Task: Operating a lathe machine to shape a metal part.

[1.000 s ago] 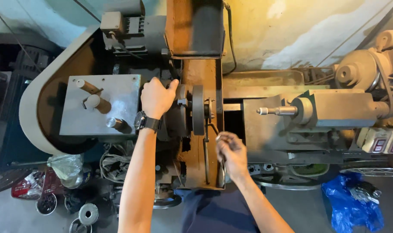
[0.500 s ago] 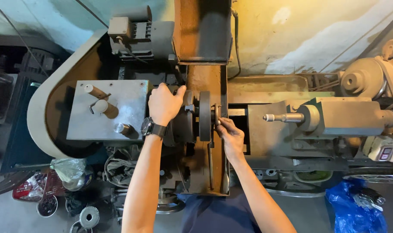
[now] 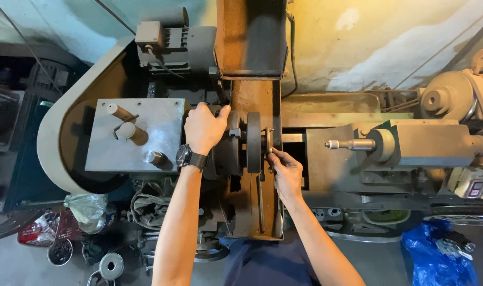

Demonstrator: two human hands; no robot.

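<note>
**Steel on the lathe: two hands at the chuck**

Steel and grey paint filled the view from above. The left hand (image 3: pixel 203 127) lay curled over the top of the chuck (image 3: pixel 232 143), fingers wrapped round its rim, a dark watch (image 3: pixel 185 155) on the wrist. The right hand (image 3: pixel 285 170) sat just right of the dark disc (image 3: pixel 253 142) mounted at the chuck's face, its fingertips (image 3: pixel 271 154) pressed together on a small part (image 3: pixel 268 140) at the disc's right side; what exactly they pinched was too small to tell.

The chuck and disc stood at the middle of the lathe, below the rusty brown guard (image 3: pixel 251 37) and left of the tailstock (image 3: pixel 411 143), whose centre (image 3: pixel 347 144) pointed at them from well apart.

By its look the chuck was heavy, rigid and likely oily, so a full palm over the rim seemed the sound hold, as the left hand had it. The disc looked stiff with a thin edge, better steadied by its face or hub than by the rim. The small part probably wanted only a fingertip grip and could slip easily.

Left of the chuck sat a grey headstock cover (image 3: pixel 130 135) with two levers (image 3: pixel 123 121). A motor (image 3: pixel 164 39) stood behind it. On the floor lay a blue bag (image 3: pixel 437 254) at right and a clear bag (image 3: pixel 87 206) at left.
</note>
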